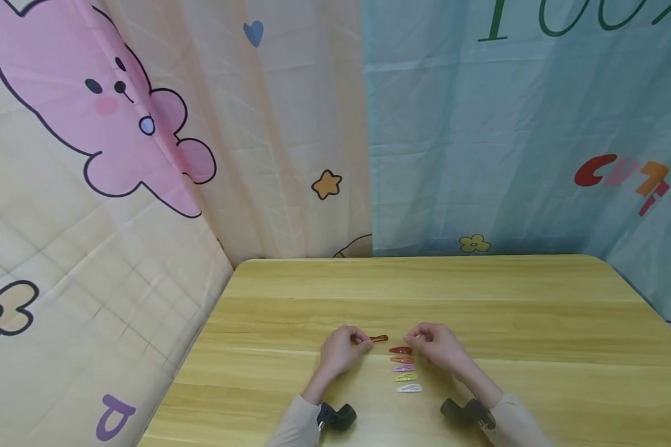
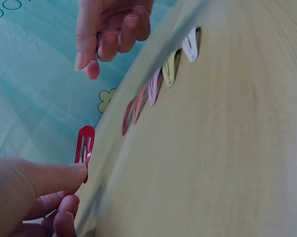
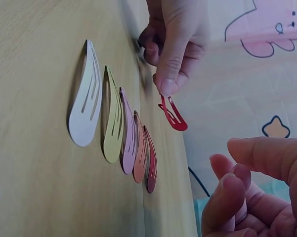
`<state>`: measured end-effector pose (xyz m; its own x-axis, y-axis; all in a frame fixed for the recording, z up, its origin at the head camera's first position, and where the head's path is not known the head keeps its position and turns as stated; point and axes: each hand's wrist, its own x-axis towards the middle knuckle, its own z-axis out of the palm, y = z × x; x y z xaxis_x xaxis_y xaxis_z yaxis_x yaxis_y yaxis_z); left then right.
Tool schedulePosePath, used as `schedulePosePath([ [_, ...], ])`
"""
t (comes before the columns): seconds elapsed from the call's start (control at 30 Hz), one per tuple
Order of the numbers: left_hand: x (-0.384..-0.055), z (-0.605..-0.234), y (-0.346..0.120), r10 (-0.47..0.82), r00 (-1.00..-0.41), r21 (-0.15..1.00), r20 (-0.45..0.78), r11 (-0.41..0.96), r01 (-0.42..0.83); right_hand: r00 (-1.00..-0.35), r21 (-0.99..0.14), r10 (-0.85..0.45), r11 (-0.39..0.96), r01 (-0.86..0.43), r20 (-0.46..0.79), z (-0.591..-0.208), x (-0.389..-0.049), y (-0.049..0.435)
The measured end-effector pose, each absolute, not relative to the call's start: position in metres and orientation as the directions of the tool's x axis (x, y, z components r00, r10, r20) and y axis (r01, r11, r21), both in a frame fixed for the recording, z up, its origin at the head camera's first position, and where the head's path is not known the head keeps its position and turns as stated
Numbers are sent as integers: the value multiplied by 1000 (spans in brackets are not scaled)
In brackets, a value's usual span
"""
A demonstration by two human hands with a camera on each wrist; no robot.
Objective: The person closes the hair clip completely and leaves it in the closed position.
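My left hand [image 1: 341, 351] pinches a red snap hair clip [image 2: 87, 136] by its narrow end between thumb and finger, with the wide end pointing away. Opposite it, my right hand [image 1: 438, 344] hovers with loosely bent fingers and holds nothing; in the right wrist view its thumb and forefinger are apart. Between the hands a column of hair clips lies on the table: a dark red clip [image 1: 401, 350] farthest off, then an orange clip [image 3: 140, 158], a pink clip [image 3: 129, 143], a yellow clip [image 3: 112, 128] and a white clip [image 3: 85, 111] closest to me.
The wooden table [image 1: 481, 292] has rounded far corners. Behind it and on the left hang printed curtains [image 1: 291, 124] that reach the table's edges. A dark wrist mount [image 1: 338, 417] sits on the left forearm, and another dark mount [image 1: 464, 413] on the right.
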<state>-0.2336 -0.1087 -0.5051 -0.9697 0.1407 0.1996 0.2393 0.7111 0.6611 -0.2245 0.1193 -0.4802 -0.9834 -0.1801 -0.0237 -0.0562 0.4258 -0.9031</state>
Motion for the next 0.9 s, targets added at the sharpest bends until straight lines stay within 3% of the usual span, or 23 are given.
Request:
schedulePosePath([
  [0.4, -231, -481, -111, 226, -973, 813, 50, 557, 171, -977, -905, -214, 415, -90, -1, -478, -224, 118],
  [0.9, -221, -457, -108, 308, -950, 836, 48, 508, 207, -952, -930, -306, 345, -124, 13, -469, -218, 111],
])
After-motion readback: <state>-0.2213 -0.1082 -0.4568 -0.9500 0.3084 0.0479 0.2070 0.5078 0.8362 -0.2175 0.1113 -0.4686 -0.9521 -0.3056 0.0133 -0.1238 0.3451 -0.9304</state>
